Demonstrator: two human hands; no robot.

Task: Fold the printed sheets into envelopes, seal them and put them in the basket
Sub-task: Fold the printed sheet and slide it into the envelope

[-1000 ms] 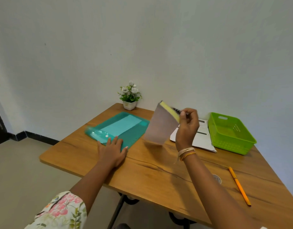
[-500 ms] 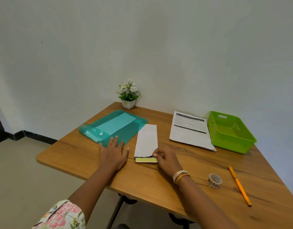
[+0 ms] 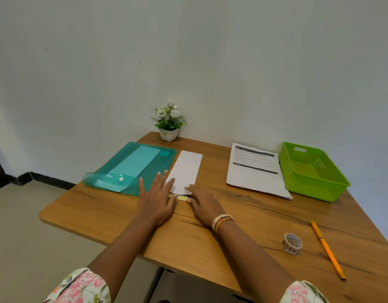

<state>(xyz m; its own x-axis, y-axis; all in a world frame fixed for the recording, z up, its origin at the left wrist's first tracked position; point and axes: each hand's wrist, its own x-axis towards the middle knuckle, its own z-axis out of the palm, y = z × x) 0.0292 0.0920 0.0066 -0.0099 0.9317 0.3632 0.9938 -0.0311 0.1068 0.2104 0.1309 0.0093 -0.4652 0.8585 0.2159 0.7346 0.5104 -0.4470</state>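
A long white paper envelope [image 3: 185, 170] lies flat on the wooden counter [image 3: 243, 226], its near end toward the person, with a yellow adhesive strip [image 3: 181, 197] showing at that end. The left hand [image 3: 157, 199] lies flat, its fingers [image 3: 164, 179] straight and spread, partly on the envelope's near left corner and partly on the teal translucent plastic folder [image 3: 131, 169] just beside it. The right hand [image 3: 203, 203] rests at the near right corner, fingers extended and low; whether they pinch the flap or only press it, I cannot tell.

The stack of printed white sheets [image 3: 254, 171] lies to the right, apart from the envelope, and the lime-green plastic basket [image 3: 315, 182] stands just beyond the stack, with nothing visible inside it. So the work seems to be at its start: no sheet looks folded yet.

The risks from here, as I judge them:
- The sticky strip is exposed near both hands; a palm or sleeve dragging over it could lift the envelope or spoil the seal.
- The left hand spans envelope and slick folder; pressure there may slide the folder and skew the envelope.
- A sheet folded unevenly may jam at the envelope mouth and crease.
- The small roll of patterned tape [image 3: 292, 243] and the orange pencil [image 3: 326, 250] lie near the right forearm; a sweep toward the sheets could knock them off.
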